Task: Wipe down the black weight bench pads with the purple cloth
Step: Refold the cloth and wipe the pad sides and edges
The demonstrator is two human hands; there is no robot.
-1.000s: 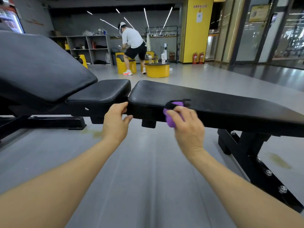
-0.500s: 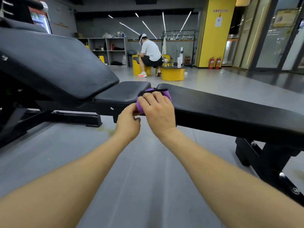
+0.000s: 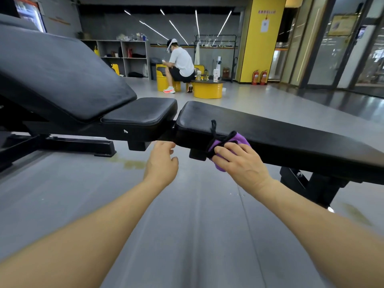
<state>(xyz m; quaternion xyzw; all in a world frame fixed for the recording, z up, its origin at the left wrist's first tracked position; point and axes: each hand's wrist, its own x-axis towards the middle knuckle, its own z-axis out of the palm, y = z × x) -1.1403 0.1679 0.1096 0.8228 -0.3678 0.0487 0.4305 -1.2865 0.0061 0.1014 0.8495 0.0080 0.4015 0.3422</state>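
Observation:
A long flat black bench pad runs from centre to the right. My right hand holds the purple cloth, which has black trim, against the pad's near side edge close to its left end. My left hand hovers just below the gap between this pad and the small black seat pad, fingers loosely curled and holding nothing. A large tilted black back pad rises at the left.
The bench's black steel frame and foot bar stand on the grey floor. Farther back a person sits on a yellow drum stool beside a yellow round table. Shelves and a yellow pillar stand behind.
My right hand has slid the cloth rightward from the pad's left end along its near edge. My left hand has come off the bench and sits a little lower.

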